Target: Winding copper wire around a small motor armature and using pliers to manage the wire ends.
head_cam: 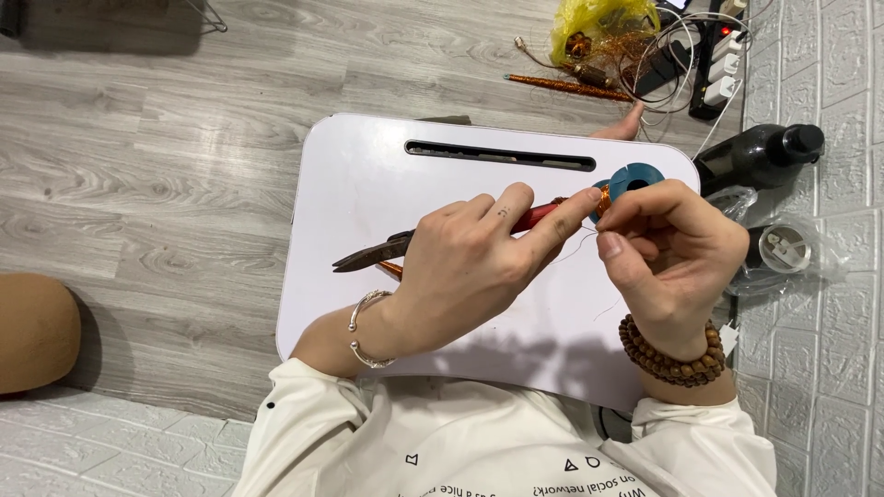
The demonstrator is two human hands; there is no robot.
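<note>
My left hand [474,262] reaches across a small white lap table [368,184], its index finger stretched toward a teal round spool [637,177] wound with copper wire. My right hand [672,253] pinches a thin strand of copper wire at that spool, thumb and fingers closed on it. Red-handled pliers [373,253] lie on the table beneath my left hand, their dark jaws pointing left. A silver bracelet is on my left wrist and a brown bead bracelet on my right.
A yellow bag with tangled copper wire [599,37] lies on the grey wood floor beyond the table. A power strip with plugs [723,60] and a dark bottle [760,156] sit at the right by a white brick-pattern wall. A tan cushion [32,331] is at left.
</note>
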